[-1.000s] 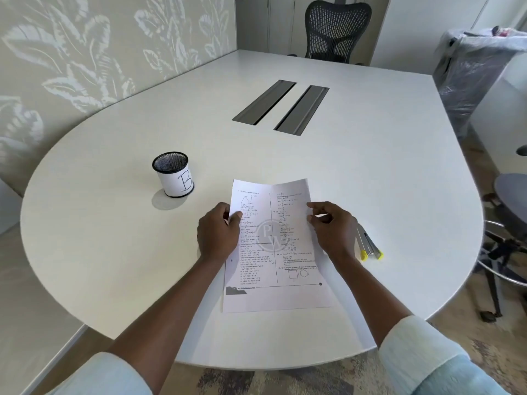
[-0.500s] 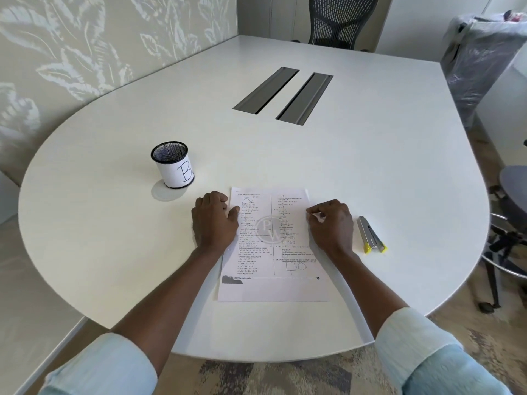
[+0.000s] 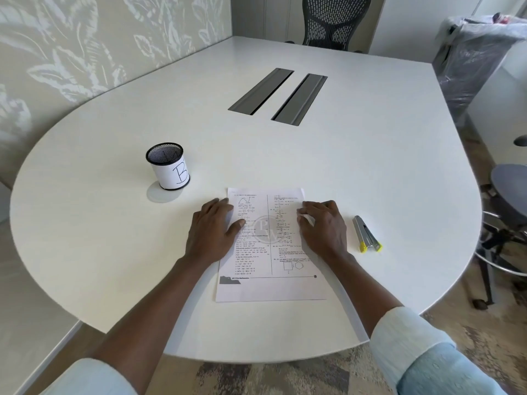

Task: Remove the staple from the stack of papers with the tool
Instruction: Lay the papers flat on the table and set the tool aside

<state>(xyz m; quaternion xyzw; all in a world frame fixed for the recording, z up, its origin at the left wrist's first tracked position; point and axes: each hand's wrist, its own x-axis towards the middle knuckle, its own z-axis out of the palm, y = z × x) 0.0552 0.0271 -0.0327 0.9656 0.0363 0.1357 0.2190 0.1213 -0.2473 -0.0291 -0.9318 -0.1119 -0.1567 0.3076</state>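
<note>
Both palm-down — left hand (image 3: 212, 233), right hand (image 3: 325, 229).

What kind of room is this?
Most likely an office meeting room. You can tell from the big white table with metal cable slots in its middle, and the mesh office chair at its far end.

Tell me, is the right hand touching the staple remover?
Apart. The head view shows a strip of bare table between the right hand, which rests on the papers, and the staple remover.
</note>
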